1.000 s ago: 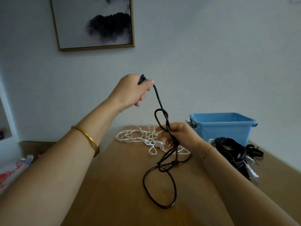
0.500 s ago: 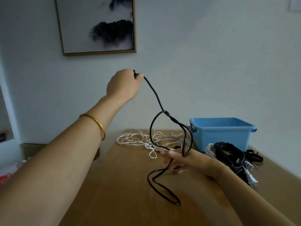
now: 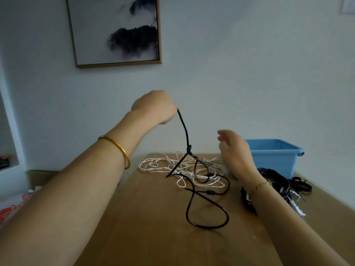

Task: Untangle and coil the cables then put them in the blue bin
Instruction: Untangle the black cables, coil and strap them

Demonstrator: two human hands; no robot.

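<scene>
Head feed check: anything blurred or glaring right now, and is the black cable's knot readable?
Head view: the right hand is motion-blurred at its fingers; the left hand and the black cable it grips are sharp, knot readable against the wall; light is soft and dim, no glare; wide-angle bend tilts the picture frame.

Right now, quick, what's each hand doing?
Left hand: closed, gripping the end of the black cable.
Right hand: open, holding nothing.
</scene>
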